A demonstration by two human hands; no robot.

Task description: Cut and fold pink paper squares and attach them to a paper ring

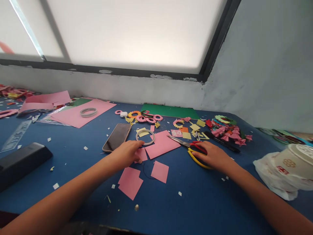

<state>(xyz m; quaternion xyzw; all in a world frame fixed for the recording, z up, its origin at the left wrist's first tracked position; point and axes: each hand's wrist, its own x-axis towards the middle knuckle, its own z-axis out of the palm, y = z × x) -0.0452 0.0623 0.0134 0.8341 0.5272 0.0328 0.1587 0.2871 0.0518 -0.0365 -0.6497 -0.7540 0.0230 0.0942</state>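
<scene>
My left hand [129, 153] reaches over a small pink paper square [142, 154], thumb and forefinger apart. Its forefinger meets the near edge of a roll of tape [152, 140]; whether it presses on it I cannot tell. The scissors [184, 142], with one red and one yellow handle, lie under my right hand [210, 156], whose fingers are closed about the handles. Their blades point left onto a larger pink sheet [162, 145]. Closer to me are another pink square [160, 172] and a few overlapping pink squares [130, 184].
A phone [117, 137] lies beside my left hand. Behind are paper rings [146, 118] and a green sheet [171, 111]. A second tape roll [88, 112] rests on pink paper. A black stapler-like object [24, 163] is at left, a bagged paper cup [290, 163] at right.
</scene>
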